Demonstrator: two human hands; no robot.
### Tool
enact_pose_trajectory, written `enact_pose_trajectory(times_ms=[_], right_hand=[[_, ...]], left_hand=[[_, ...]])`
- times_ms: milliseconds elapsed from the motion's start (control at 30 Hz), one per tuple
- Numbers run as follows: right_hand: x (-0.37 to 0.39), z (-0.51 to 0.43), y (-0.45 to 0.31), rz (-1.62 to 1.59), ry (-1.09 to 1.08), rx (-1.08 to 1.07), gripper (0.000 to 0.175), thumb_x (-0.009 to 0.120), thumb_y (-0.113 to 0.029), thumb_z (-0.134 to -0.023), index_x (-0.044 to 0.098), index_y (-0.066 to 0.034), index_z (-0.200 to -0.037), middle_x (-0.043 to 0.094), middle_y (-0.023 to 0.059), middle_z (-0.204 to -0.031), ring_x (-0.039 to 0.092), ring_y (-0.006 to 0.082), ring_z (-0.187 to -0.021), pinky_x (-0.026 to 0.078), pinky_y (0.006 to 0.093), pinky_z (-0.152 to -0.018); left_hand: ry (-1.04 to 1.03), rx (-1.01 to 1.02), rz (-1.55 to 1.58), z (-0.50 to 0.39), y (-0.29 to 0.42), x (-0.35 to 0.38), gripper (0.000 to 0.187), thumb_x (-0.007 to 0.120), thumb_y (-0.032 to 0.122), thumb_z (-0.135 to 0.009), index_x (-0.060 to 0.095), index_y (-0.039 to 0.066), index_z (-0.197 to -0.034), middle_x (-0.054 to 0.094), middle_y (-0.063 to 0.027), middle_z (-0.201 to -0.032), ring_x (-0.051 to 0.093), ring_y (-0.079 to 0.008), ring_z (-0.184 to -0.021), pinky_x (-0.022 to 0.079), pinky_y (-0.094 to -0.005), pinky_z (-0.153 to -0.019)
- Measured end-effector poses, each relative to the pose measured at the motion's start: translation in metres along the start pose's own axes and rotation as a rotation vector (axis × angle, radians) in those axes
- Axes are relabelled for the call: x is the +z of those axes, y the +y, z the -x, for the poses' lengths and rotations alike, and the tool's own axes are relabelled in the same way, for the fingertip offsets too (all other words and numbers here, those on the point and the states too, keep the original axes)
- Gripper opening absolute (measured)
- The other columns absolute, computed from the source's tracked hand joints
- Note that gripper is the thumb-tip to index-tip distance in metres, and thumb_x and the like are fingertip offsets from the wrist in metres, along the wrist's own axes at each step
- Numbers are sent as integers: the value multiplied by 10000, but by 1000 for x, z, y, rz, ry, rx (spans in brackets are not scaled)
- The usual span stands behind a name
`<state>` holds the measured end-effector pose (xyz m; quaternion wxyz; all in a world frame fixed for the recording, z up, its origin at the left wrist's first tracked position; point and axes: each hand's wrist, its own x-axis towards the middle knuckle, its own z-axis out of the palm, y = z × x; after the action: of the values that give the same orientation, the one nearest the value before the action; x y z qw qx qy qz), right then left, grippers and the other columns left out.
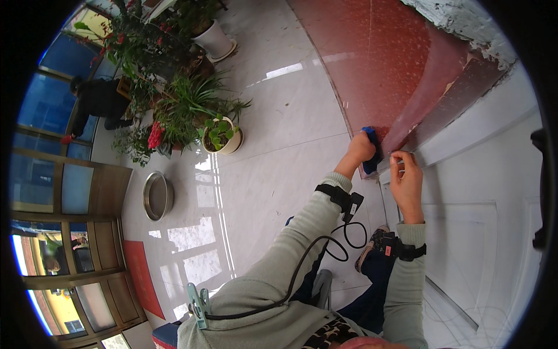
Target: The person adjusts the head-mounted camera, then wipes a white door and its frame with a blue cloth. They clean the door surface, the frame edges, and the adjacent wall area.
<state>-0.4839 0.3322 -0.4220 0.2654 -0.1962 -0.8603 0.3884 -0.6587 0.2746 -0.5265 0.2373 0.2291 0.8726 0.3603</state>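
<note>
My left hand (pixel 362 147) is closed around a bunched blue cloth (pixel 371 152) at the near corner of a red speckled stone-like surface (pixel 370 56). To its right, my right hand (pixel 405 174) is raised by the white panelled door (pixel 462 235). Its thumb and index finger come together near the end of the dull pink edge strip (pixel 414 107). Whether anything small sits between those fingertips is too fine to make out. Both wrists wear black straps, and a black cable (pixel 301 270) runs along my left sleeve.
Potted plants (pixel 222 135) stand on the pale tiled floor (pixel 270 174) at the upper left. A metal basin (pixel 158 196) and a red mat (pixel 143 277) lie nearer the windows. Another person (pixel 98 102) crouches by the glass. My shoe (pixel 370 248) is below my hands.
</note>
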Motion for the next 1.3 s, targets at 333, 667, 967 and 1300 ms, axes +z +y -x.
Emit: enact_pose_trajectory(times_ms=[333,667,967,1300], right_hand=[[-4,0,-1,-23,8,19,91,642,-97,-995,656,-36,-1061,650,140,-985,658,255,-695,544,354,-626],[-2,0,-3,22,18,5,82,646,-76,-980,640,-27,-1046,629,132,-997,644,263,-715,547,353,-617],[4,2,5,58,79,34,156,663,-99,-968,575,-8,-1059,593,166,-1040,654,306,-821,579,396,-653],[-6,-2,-2,-10,32,35,164,668,-65,-952,571,-12,-1073,639,167,-1038,685,337,-824,570,416,-684]], left_hand=[[443,268,392,-13,29,-35,372,652,98,-876,638,-34,-1224,658,-254,-1196,626,-447,-1118,503,-463,-977],[325,143,209,-19,2,-12,361,606,129,-908,641,1,-1243,612,-267,-1290,617,-453,-1160,509,-471,-990],[26,-100,123,-13,19,-24,392,581,187,-897,666,-39,-1205,735,-238,-1114,720,-359,-1028,562,-449,-880],[516,726,517,71,105,-80,445,569,104,-1004,468,-19,-1419,462,-152,-1254,509,-292,-1172,415,-355,-1036]])
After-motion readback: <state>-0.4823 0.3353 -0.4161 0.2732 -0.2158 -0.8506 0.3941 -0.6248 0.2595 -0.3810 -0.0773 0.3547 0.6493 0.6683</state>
